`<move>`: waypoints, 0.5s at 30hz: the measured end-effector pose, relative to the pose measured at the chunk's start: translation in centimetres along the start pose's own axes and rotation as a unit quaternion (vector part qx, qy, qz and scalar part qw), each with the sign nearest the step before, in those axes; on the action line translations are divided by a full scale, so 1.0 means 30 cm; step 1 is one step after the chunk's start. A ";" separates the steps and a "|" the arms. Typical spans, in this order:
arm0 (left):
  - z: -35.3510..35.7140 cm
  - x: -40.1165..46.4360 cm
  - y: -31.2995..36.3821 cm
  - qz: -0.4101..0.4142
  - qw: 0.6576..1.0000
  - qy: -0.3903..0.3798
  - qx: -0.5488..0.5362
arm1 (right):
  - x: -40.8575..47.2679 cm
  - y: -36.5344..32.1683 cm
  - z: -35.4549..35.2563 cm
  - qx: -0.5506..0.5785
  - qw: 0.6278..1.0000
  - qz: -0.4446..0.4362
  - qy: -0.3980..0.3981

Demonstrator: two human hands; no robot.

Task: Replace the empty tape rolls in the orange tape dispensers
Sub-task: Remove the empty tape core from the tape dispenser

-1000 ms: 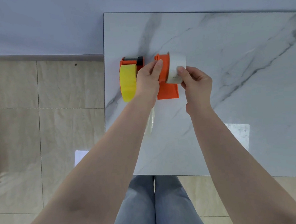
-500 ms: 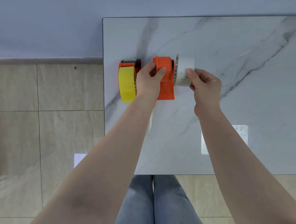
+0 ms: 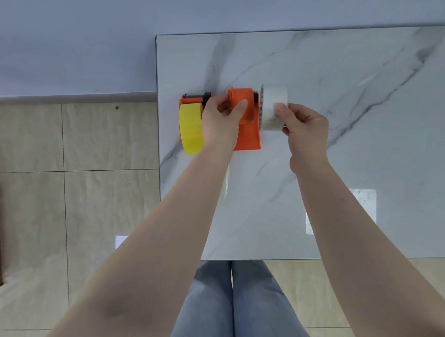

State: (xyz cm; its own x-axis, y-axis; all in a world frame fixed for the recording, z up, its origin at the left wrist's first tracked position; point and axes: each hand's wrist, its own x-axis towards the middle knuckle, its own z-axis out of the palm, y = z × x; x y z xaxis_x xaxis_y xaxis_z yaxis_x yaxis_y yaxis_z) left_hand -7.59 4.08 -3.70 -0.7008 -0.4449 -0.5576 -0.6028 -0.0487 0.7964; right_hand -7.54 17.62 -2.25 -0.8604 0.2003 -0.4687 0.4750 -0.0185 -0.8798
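Left dispenser (image 3: 194, 102) already carries yellow roll (image 3: 191, 128), looks done. My left hand (image 3: 219, 122) grips second dispenser (image 3: 245, 122) on table (image 3: 346, 146); right hand (image 3: 304, 133) pinches white roll (image 3: 273, 108) just beside it, not seated.

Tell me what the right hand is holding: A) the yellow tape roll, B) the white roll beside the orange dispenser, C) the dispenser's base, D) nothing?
B: the right hand pinches the white roll just right of the orange dispenser.
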 end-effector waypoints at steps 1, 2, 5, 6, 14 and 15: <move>-0.003 -0.010 0.008 0.008 1.000 0.008 0.011 | -0.006 -0.007 -0.002 -0.001 1.000 -0.001 0.001; -0.007 -0.020 0.013 0.018 0.999 0.019 0.027 | -0.013 -0.015 -0.005 -0.002 1.000 -0.001 0.003; -0.017 -0.073 0.036 0.067 0.995 0.047 0.060 | -0.044 -0.045 -0.014 0.000 1.000 0.002 0.003; -0.016 -0.100 0.047 0.081 0.994 0.045 0.065 | -0.058 -0.057 -0.018 0.002 1.000 0.003 0.002; -0.009 -0.345 0.138 0.010 0.999 -0.051 -0.007 | -0.232 -0.178 -0.069 0.010 1.000 -0.001 -0.029; -0.019 -0.370 0.149 0.001 0.998 -0.054 -0.019 | -0.256 -0.191 -0.079 0.007 1.000 -0.002 -0.026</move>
State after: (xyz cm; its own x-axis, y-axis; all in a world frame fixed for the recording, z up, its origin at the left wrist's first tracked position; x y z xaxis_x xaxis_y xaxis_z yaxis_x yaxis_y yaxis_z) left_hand -2.29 8.30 6.19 -0.7409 -0.3454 -0.5760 -0.5872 -0.0833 0.8052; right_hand -3.21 18.52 6.58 -0.8707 0.1484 -0.4690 0.4698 -0.0318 -0.8822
